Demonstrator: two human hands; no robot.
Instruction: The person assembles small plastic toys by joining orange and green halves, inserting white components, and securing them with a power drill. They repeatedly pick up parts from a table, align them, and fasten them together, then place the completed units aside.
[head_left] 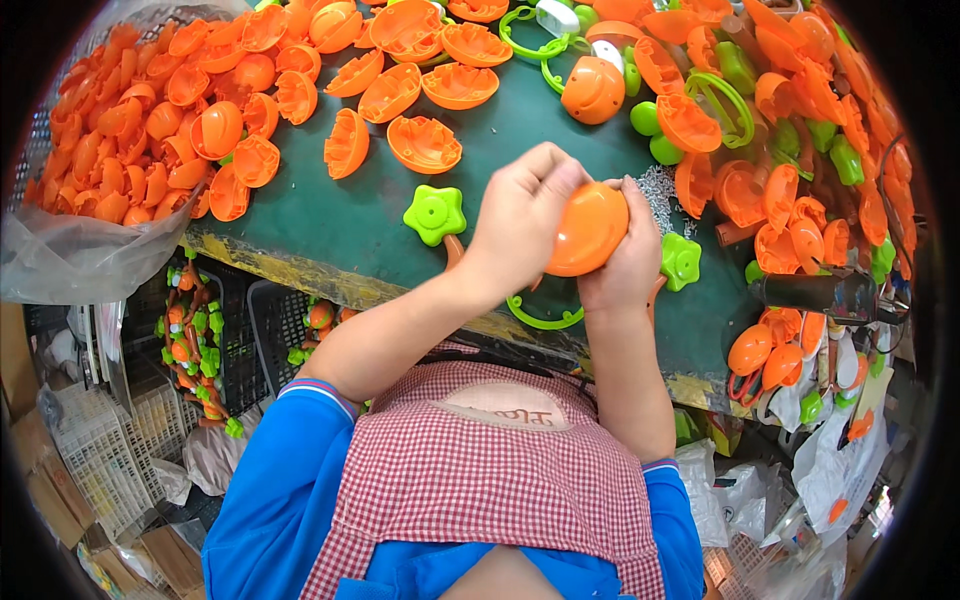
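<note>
Both my hands grip a rounded, glossy orange plastic shell (pixel 590 230) above the near part of the green worktable. My left hand (pixel 515 220) holds its left side, thumb and fingers pressed together at the upper edge. Around the right side curl the fingers of my right hand (pixel 628 255). A green star-shaped knob (pixel 435 215) on a brown stem shows left of my left hand, and a second green star knob (pixel 681 262) beside my right wrist. Just under the shell is a curved green handle (pixel 545 318). Whether these parts join the shell is hidden by my hands.
Open orange half shells (pixel 425 144) lie across the table (pixel 300 215), with a heaped plastic bag (pixel 90 250) of them at left. Small screws (pixel 657 195) are piled beyond my right hand. More orange and green parts crowd the right, near a dark power tool (pixel 825 295).
</note>
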